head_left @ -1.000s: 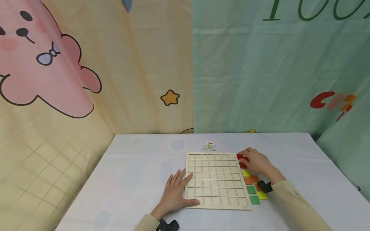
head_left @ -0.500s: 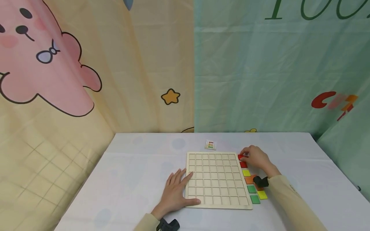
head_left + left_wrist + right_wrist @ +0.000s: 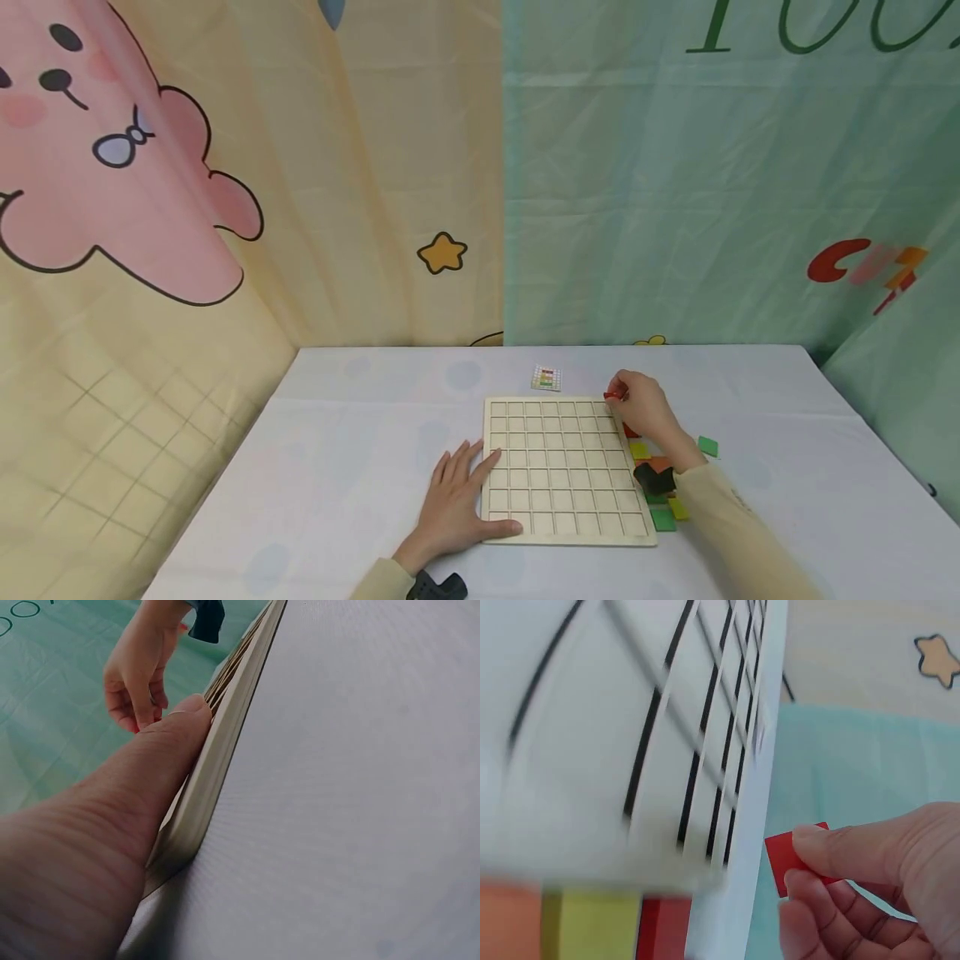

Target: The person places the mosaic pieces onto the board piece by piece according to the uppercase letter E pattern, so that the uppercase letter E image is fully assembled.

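A pale wooden grid board (image 3: 562,492) lies on the table, its square recesses bare. My left hand (image 3: 448,510) rests with spread fingers at its left edge, the thumb over the near-left corner. In the left wrist view, that thumb (image 3: 150,765) lies along the board's rim. Over the far-right corner, my right hand (image 3: 647,408) pinches a red square tile (image 3: 781,859) between thumb and fingers. Another red tile (image 3: 631,431) lies beside the board's right edge, partly behind the hand.
Along the board's right side lie yellow (image 3: 639,451), orange (image 3: 660,463) and green tiles (image 3: 663,520), partly covered by the right wrist. Another green tile (image 3: 708,447) lies farther right. A small card with a coloured grid pattern (image 3: 546,378) sits behind the board. Curtains surround the table.
My right hand has picked up the red tile from beside the board and moved left with it to the far-right corner. A green tile shows behind the wrist. The left hand stays put.
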Demonstrator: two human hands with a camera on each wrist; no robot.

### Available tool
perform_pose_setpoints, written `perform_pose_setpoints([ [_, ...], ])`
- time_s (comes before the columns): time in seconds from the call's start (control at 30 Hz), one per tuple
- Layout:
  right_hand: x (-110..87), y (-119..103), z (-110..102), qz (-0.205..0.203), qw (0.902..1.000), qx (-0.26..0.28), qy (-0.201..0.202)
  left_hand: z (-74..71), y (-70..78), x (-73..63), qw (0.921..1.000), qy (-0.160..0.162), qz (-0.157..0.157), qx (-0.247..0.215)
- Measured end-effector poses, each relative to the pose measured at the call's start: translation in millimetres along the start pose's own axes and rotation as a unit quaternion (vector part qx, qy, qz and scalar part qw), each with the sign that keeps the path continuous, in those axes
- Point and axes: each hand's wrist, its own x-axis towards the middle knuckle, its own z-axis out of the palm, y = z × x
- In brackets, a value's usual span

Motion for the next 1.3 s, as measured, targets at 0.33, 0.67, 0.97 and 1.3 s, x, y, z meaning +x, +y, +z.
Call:
perform_pose_setpoints([
  [0.33,9.0,-27.5,41.4,-0.001,0.9914,0.114,-0.066,0.5,0.0,0.1,0.9998,-0.017,-0.011,0.007],
  [0.67,13.8,-43.7,72.6,-0.008,0.9866,0.133,-0.095,-0.1,1.7,-0.2,0.9997,-0.021,-0.008,0.008],
  [0.97,12.4,-51.5,75.1,-0.007,0.9923,0.096,-0.078,-0.7,1.1,-0.8,0.9995,-0.023,-0.010,0.017],
  [1.3,6.0,-47.8,74.7,-0.007,0.9931,0.080,-0.085,-2.6,3.6,-0.4,0.9994,-0.027,-0.012,0.020],
])
